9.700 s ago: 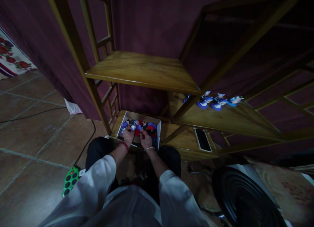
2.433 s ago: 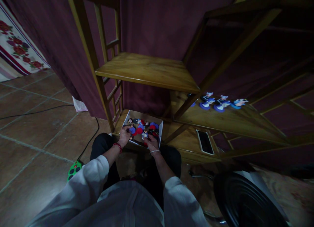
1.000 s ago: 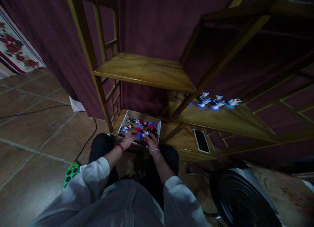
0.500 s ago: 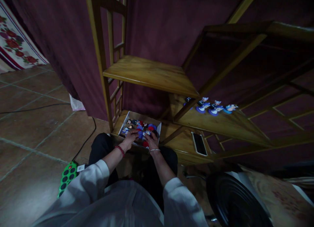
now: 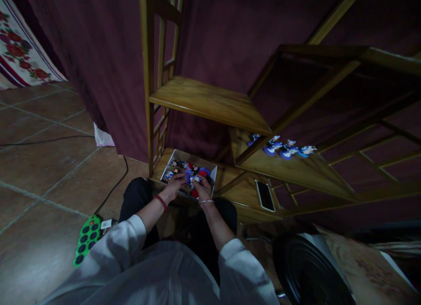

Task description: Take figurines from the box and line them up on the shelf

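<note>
Between my two hands, over a shallow white box (image 5: 213, 182), is a small figurine (image 5: 195, 179) with a pale head and a blue-purple base. My left hand (image 5: 175, 184) has its fingers closed on the base side. On the other end, my right hand (image 5: 204, 187) pinches the figurine near its head. Several more figurines (image 5: 171, 173) with red, blue and dark parts lie in the box around my fingers. The box rests on the lowest board of a wooden shelf, just in front of my knees.
Several figurines (image 5: 289, 150) stand on a higher shelf board (image 5: 263, 166) to the right. A white-edged phone (image 5: 265, 195) lies on the lowest board. A green power strip (image 5: 87, 239) is on the tiled floor at left, and a round black object (image 5: 309, 270) at lower right.
The view has shifted slightly, so the shelf frame sits a little further right. Both hands stay at the figurine over the box, with the fingers moved only slightly.
</note>
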`<control>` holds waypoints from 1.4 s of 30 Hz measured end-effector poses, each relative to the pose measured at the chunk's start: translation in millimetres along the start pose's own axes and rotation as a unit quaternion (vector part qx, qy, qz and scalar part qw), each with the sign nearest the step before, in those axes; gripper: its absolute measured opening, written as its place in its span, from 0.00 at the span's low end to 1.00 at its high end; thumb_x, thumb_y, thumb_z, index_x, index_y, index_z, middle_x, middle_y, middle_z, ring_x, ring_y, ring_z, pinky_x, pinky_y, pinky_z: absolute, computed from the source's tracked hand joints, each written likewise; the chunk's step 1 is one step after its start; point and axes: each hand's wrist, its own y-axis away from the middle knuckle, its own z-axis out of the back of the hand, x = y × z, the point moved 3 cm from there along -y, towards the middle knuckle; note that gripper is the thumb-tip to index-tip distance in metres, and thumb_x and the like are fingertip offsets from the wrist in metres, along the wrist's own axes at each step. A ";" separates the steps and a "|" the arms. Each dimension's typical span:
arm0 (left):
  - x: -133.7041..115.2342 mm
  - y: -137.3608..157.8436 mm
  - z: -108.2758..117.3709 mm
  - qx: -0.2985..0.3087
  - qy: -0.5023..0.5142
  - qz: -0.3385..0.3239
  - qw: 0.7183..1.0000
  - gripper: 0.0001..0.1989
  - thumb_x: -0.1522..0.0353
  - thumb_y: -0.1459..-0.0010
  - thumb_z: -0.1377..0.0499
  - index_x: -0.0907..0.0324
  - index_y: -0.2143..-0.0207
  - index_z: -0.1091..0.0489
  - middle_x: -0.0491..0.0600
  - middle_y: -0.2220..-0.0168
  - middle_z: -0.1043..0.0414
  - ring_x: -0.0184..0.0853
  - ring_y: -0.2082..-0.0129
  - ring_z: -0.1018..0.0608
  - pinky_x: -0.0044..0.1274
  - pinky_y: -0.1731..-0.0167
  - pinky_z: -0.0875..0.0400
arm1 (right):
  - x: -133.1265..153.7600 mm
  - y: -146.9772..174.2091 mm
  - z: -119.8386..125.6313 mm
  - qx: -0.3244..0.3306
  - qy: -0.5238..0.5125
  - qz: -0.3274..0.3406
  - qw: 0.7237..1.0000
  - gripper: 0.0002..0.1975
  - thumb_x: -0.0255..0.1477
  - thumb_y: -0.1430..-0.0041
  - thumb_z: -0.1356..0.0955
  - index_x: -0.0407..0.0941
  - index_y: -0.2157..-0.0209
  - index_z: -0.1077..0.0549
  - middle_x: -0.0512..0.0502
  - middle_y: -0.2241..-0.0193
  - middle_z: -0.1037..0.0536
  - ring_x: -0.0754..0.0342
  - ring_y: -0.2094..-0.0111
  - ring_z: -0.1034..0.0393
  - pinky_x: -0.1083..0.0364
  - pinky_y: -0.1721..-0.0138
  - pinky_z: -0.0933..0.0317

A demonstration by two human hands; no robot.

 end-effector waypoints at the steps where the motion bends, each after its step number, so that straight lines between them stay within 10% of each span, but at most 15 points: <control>1: 0.6 -0.5 1.0 0.001 0.005 0.001 1.000 0.13 0.74 0.63 0.34 0.64 0.71 0.30 0.47 0.73 0.27 0.29 0.71 0.26 0.26 0.62 0.33 | 0.6 0.3 -0.4 0.002 0.005 0.003 1.000 0.24 0.37 0.66 0.28 0.45 0.62 0.29 0.51 0.73 0.26 0.57 0.73 0.32 0.57 0.71 0.36; 42: 7.5 -3.0 3.5 0.028 -0.047 -0.008 0.998 0.12 0.69 0.63 0.33 0.65 0.74 0.30 0.48 0.75 0.29 0.29 0.73 0.27 0.23 0.69 0.33 | 6.0 8.2 -1.2 0.023 0.013 0.011 1.000 0.22 0.34 0.65 0.28 0.45 0.63 0.28 0.50 0.70 0.24 0.54 0.68 0.31 0.54 0.62 0.36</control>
